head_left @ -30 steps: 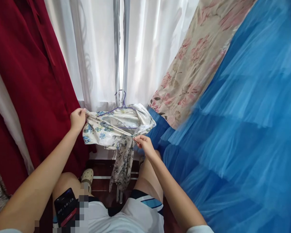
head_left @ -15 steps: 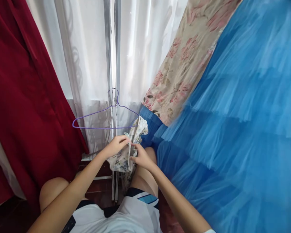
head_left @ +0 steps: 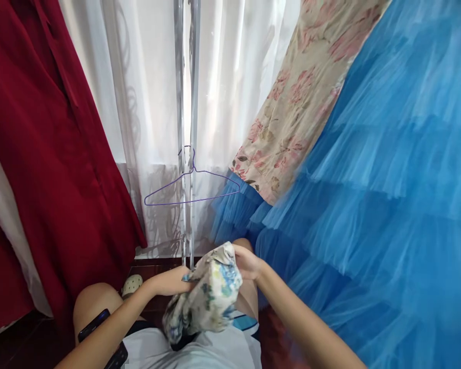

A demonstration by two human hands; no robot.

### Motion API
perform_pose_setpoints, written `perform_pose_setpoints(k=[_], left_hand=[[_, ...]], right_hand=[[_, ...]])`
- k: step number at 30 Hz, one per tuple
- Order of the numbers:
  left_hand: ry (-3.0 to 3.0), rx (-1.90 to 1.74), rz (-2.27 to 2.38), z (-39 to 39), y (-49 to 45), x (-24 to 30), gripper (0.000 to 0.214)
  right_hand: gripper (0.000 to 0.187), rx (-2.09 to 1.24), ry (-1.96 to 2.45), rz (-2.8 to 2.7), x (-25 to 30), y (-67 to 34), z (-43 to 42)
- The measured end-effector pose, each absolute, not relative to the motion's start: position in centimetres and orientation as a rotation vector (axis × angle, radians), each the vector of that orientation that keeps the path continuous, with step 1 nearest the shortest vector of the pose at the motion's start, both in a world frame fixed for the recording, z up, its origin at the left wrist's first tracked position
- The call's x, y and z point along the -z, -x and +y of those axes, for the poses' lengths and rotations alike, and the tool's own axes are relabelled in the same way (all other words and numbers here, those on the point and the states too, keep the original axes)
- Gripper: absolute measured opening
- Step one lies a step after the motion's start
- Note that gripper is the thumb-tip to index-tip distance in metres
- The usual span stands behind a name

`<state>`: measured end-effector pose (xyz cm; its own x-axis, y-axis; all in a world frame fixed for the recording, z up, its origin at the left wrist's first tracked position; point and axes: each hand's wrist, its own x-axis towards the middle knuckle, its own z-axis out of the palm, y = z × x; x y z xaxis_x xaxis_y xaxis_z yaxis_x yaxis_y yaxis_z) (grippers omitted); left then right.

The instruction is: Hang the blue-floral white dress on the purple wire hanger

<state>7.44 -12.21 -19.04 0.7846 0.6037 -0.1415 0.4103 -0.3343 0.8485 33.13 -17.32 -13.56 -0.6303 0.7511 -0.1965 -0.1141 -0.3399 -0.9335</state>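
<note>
A cream garment with blue flowers [head_left: 207, 297] hangs bunched between my two hands, low over my lap. My left hand [head_left: 174, 281] grips its left side, mostly hidden behind the cloth. My right hand [head_left: 248, 261] is closed on its upper right edge. Above them an empty purple wire hanger [head_left: 192, 188] hangs from a thin metal pole [head_left: 188, 128] in front of white curtains. The garment is off the hanger and apart from it.
A dark red dress [head_left: 54, 154] hangs at the left. A pink floral cloth [head_left: 299, 102] and a wide blue tulle skirt [head_left: 388, 205] fill the right. A black phone [head_left: 100, 335] rests on my left thigh. A pale clog [head_left: 132, 284] stands on the dark wooden floor.
The flowered garment has come off the purple hanger and moved down to my lap. Both hands dropped with it and came together. The hanger now hangs bare.
</note>
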Motion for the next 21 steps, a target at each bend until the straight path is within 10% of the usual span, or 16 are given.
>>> perform_pose_setpoints(k=[12, 21], left_hand=[[-2.58, -0.721, 1.411, -3.4, 9.6, 12.4, 0.02], [-2.578, -1.258, 1.345, -0.3, 4.6, 3.6, 0.021]], right_hand=[[0.055, -0.355, 1.308, -1.885, 6.3, -33.8, -5.3], [0.05, -0.194, 1.42, -1.976, 8.0, -31.9, -6.4]])
